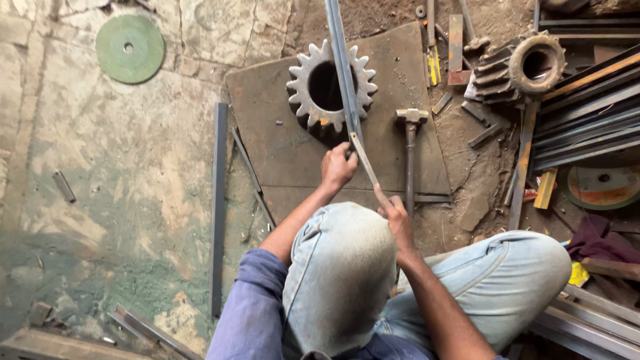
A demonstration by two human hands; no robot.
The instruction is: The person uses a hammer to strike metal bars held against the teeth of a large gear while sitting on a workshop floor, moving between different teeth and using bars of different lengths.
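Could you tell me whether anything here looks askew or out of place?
Mostly the floor: offcuts and a loose bar lie scattered around the steel plate. The long bar gripped by the left hand rests across a gear, unclamped.

A single head-worn camera looks steeply down from above the person's bent knees [340, 267] at the workshop floor [120, 173]. It sits close over the body, so legs fill the lower frame, and the floor stretches away toward the top edge.
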